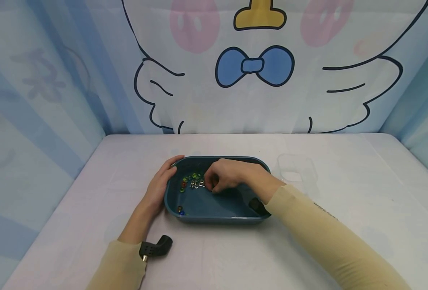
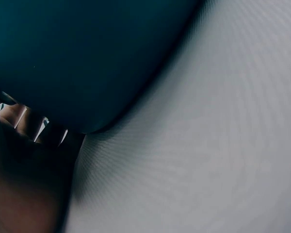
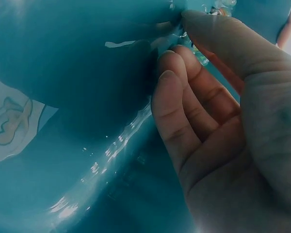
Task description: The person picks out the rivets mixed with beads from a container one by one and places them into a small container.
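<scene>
A dark blue-green tray (image 1: 217, 220) stands on the white-covered table. My left hand (image 1: 159, 187) holds its left side, thumb over the rim and fingers along the outside at the far corner; the left wrist view shows mostly the outer wall (image 2: 92, 63). My right hand (image 1: 226, 175) reaches into the tray, fingers curled and tips down beside clear marbles (image 1: 197, 184). Green marbles (image 1: 195, 176) lie just behind these. In the right wrist view the thumb (image 3: 218, 36) comes right up to glassy pieces; I cannot tell whether one is pinched.
A brown marble (image 1: 179, 208) and a blue marble (image 1: 182, 213) lie in the tray's near left corner. Right of the tray stands a clear plastic container (image 1: 298, 168). A patterned curtain (image 1: 250, 108) hangs behind the table.
</scene>
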Demonstrator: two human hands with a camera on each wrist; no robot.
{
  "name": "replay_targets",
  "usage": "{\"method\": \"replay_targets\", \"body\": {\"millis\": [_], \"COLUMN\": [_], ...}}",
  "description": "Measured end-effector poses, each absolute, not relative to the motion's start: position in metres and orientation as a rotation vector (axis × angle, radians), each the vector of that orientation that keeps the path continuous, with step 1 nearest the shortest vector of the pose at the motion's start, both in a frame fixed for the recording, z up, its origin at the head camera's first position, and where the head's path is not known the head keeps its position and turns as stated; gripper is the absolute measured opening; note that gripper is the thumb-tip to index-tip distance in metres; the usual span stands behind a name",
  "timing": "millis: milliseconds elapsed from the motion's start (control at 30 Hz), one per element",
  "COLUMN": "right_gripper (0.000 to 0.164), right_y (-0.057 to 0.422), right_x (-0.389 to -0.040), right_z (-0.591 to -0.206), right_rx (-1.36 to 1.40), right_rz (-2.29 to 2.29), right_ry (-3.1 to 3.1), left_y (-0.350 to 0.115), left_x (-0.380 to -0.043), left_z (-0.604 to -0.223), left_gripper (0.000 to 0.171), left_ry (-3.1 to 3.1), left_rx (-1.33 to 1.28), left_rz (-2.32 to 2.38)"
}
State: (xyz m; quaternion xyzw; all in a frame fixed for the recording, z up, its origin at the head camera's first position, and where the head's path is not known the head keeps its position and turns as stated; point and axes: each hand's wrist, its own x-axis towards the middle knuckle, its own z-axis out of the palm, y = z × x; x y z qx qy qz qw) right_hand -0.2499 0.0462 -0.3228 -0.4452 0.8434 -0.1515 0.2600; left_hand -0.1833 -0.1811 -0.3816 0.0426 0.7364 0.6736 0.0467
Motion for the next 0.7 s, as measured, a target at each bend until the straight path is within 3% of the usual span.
{"method": "replay_targets", "body": {"millis": [700], "right_gripper": [0.010], "right_y": [0.0446], "right_x": [-0.2480], "right_z": [-0.3227], "right_rx": [-1.115], "right_rz": [-0.386], "right_ry": [2.326], "left_y": [-0.1816], "left_x": [-0.1831], "left_z": [-0.3820], "left_gripper": [0.046], "left_ry": [2.250], "left_rx": [0.137], "left_rz": [2.052]}}
